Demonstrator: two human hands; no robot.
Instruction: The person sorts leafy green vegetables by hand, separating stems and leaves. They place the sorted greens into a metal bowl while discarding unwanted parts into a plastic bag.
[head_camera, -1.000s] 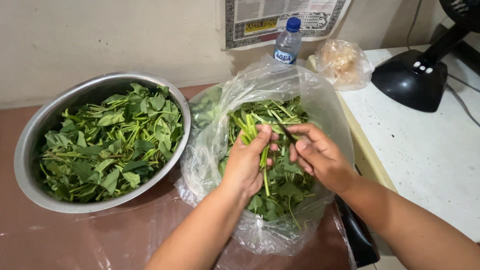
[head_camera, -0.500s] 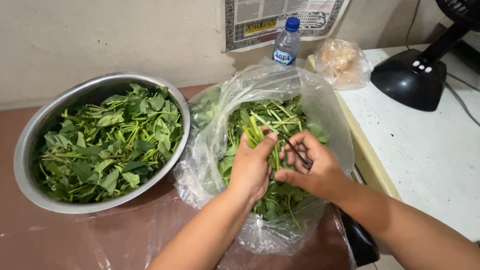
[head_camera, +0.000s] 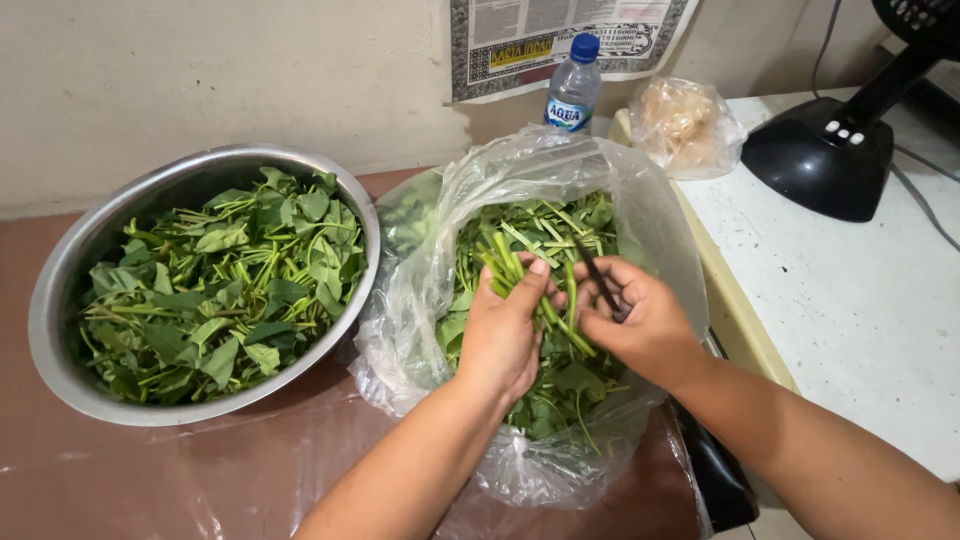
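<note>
Fingers (head_camera: 540, 275) of the left hand (head_camera: 505, 335) pinch green stems (head_camera: 515, 255); the right hand (head_camera: 640, 325) grips a dark blade (head_camera: 598, 280). Both sit inside the clear plastic bag (head_camera: 420, 300), hemmed by its rim, just beside the steel bowl (head_camera: 60, 300) on the worktop (head_camera: 150, 480).

Clear plastic bag (head_camera: 400, 330) center, blue-label bottle (head_camera: 573, 88) behind, knotted bag (head_camera: 685, 125) right, wall poster (head_camera: 560, 35).

Soft, even indoor light, bright enough throughout. Mild glare sits on the clear plastic bag (head_camera: 420, 300) and the steel bowl (head_camera: 60, 300) rim. Focus is sharp, shadows faint
</note>
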